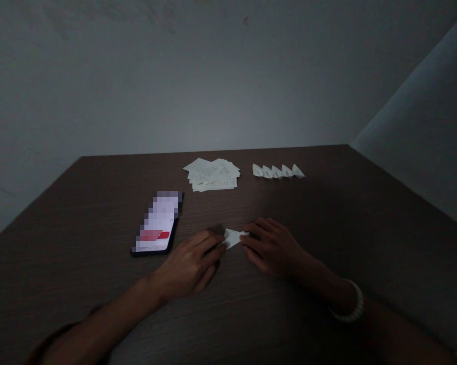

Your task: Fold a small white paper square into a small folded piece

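A small folded white paper [234, 236] lies on the dark wooden table [80, 284] between my two hands. My left hand [190, 261] rests palm down with its fingertips pinching the paper's left end. My right hand [270, 243] presses and grips the paper's right end with bent fingers; a white beaded bracelet [352, 304] sits on that wrist. Both hands are closed on the same piece.
A phone [158, 223] with a lit screen lies left of my hands. At the back of the table are a loose stack of white paper sheets [212, 174] and a row of several small folded paper pieces [277, 171]. Grey walls meet behind the table.
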The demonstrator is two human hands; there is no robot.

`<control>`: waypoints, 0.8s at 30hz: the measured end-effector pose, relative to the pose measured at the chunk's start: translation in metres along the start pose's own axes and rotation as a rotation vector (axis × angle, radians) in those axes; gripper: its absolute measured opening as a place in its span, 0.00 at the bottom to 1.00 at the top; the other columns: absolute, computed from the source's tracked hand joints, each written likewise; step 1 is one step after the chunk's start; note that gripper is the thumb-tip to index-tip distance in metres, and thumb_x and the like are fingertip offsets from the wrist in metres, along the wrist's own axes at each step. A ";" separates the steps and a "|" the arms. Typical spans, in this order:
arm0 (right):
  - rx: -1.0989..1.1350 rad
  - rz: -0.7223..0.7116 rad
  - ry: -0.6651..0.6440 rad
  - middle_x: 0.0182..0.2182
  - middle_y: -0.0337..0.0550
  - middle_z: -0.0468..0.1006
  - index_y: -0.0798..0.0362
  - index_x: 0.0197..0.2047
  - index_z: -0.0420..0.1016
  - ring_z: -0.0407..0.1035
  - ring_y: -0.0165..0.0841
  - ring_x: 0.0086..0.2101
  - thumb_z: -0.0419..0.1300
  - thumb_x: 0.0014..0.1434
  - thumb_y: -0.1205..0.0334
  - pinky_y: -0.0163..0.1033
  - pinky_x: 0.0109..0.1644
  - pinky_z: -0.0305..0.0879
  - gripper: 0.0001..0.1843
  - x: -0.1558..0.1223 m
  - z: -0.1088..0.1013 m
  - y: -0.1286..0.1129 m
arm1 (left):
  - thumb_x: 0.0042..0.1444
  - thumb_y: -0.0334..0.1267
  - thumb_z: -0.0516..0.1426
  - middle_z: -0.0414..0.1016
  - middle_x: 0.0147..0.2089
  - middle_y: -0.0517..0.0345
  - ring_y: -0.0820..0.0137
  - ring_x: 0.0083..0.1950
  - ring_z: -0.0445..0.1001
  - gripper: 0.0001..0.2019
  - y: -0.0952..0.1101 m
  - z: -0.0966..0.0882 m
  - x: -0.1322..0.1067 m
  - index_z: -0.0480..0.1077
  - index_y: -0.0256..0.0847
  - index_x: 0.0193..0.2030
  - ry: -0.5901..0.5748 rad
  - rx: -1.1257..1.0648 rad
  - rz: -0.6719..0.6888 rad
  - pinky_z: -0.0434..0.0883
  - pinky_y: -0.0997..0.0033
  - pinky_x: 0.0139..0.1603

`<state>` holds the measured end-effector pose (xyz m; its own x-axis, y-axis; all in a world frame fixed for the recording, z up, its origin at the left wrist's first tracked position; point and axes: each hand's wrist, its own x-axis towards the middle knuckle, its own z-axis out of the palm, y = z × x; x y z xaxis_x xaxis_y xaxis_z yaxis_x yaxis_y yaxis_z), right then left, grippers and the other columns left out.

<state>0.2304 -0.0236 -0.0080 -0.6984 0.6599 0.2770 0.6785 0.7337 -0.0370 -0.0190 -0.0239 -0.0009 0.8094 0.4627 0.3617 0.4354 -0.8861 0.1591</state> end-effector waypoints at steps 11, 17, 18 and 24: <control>0.029 0.023 0.012 0.45 0.44 0.73 0.50 0.45 0.72 0.62 0.38 0.43 0.55 0.62 0.63 0.44 0.45 0.58 0.09 -0.001 -0.001 -0.001 | 0.58 0.30 0.51 0.64 0.58 0.45 0.53 0.58 0.62 0.23 -0.002 -0.004 0.008 0.64 0.41 0.61 -0.176 -0.010 -0.065 0.65 0.47 0.56; 0.037 0.030 0.023 0.45 0.44 0.73 0.50 0.46 0.73 0.63 0.38 0.43 0.56 0.62 0.63 0.43 0.44 0.58 0.09 -0.002 0.000 -0.002 | 0.58 0.31 0.52 0.69 0.54 0.47 0.56 0.56 0.66 0.17 -0.005 -0.003 0.003 0.72 0.40 0.53 -0.095 -0.123 -0.020 0.67 0.49 0.55; 0.039 0.028 0.024 0.45 0.44 0.73 0.50 0.46 0.73 0.63 0.38 0.43 0.55 0.62 0.62 0.43 0.44 0.57 0.09 -0.002 0.000 -0.002 | 0.57 0.30 0.52 0.69 0.54 0.47 0.56 0.57 0.66 0.16 -0.005 -0.003 0.002 0.73 0.39 0.51 -0.078 -0.144 -0.027 0.67 0.50 0.56; 0.033 0.029 0.030 0.44 0.44 0.74 0.50 0.46 0.73 0.63 0.37 0.42 0.55 0.63 0.62 0.43 0.43 0.57 0.09 -0.002 0.000 -0.001 | 0.54 0.28 0.53 0.73 0.55 0.51 0.59 0.59 0.66 0.14 -0.007 -0.007 -0.001 0.76 0.39 0.44 -0.063 -0.235 -0.048 0.67 0.51 0.58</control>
<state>0.2314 -0.0260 -0.0086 -0.6713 0.6758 0.3043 0.6898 0.7199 -0.0770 -0.0261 -0.0182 0.0038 0.8162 0.4985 0.2921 0.3759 -0.8421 0.3868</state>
